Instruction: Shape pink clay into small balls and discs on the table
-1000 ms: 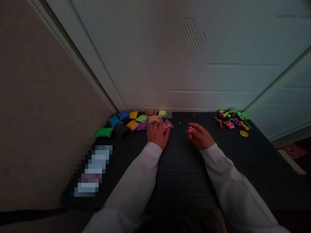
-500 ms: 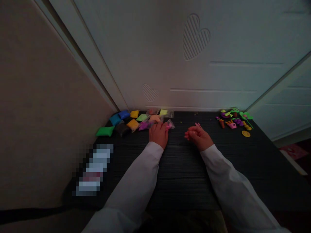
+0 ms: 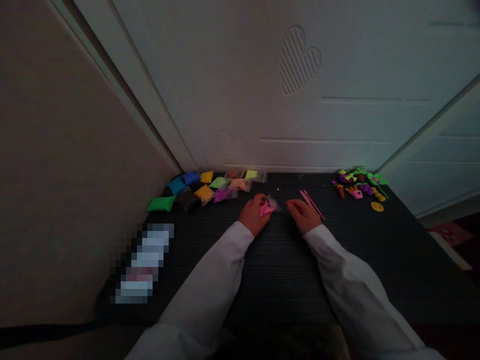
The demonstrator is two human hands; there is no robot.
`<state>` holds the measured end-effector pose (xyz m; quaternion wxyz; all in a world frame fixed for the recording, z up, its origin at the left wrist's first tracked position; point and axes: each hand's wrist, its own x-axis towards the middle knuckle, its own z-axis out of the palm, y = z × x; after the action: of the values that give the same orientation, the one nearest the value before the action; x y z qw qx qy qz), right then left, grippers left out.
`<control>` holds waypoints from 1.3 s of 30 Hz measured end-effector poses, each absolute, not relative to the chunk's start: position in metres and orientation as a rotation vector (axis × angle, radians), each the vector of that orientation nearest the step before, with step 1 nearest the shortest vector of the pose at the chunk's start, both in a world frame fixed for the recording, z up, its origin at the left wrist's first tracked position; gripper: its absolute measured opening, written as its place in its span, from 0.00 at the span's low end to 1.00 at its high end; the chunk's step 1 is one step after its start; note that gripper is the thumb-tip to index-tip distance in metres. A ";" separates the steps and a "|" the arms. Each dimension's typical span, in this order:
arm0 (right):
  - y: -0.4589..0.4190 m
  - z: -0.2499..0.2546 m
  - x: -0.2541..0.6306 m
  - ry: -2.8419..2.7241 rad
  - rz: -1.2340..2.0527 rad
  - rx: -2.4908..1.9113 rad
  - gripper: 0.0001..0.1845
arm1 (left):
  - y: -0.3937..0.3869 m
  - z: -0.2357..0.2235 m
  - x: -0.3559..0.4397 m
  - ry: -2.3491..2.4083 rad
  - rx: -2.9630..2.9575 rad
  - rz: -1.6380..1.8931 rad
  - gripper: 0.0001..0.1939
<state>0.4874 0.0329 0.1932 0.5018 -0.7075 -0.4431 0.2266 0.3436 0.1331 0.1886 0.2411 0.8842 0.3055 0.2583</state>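
Left hand (image 3: 252, 217): one, above the desk (image 3: 277, 280), its fingers closed around a pink packet (image 3: 267, 207), a clear bag whose soft pink filling had, as far as could be seen, no worked shape. Right hand (image 3: 303, 216): one, apart from the packet, fingers curled inward; whether they pinched anything, could not be told. Pink sticks (image 3: 312, 204): a slim pair, lying unheld just beside the right hand. Finished-looking items, grouped at the far right: a pink holder with yellow sticks (image 3: 356, 194), a green flower-like piece (image 3: 377, 179), a round yellow disc (image 3: 377, 206) and other small coloured shapes, all judged made up. Unworked stock, at the far left: a green packet (image 3: 161, 204), a blue packet (image 3: 190, 177), a black packet (image 3: 187, 200), a purple packet (image 3: 222, 194) and more. Condition overall: several pieces formed, the pink filling apparently unshaped, much material in bags.
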 end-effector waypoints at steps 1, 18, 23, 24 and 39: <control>0.033 0.194 0.487 -1.087 0.543 -1.702 0.15 | 0.133 0.189 0.344 0.788 2.424 0.732 0.26; 0.029 0.204 0.483 -1.201 0.630 -1.656 0.18 | 0.120 0.198 0.344 0.564 2.354 0.785 0.22; 0.028 0.204 0.483 -1.385 0.430 -1.748 0.16 | 0.115 0.201 0.345 0.593 2.199 0.857 0.25; 0.029 0.203 0.484 -1.394 0.405 -1.745 0.15 | 0.114 0.202 0.345 0.572 2.152 0.852 0.26; 0.027 0.210 0.481 -1.245 0.298 -1.722 0.13 | 0.125 0.205 0.342 0.604 1.716 0.786 0.12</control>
<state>0.4812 0.0268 0.2101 0.4776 -0.7051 -0.5097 0.1220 0.3419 0.1252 0.2047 0.5479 0.7244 0.2550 0.3318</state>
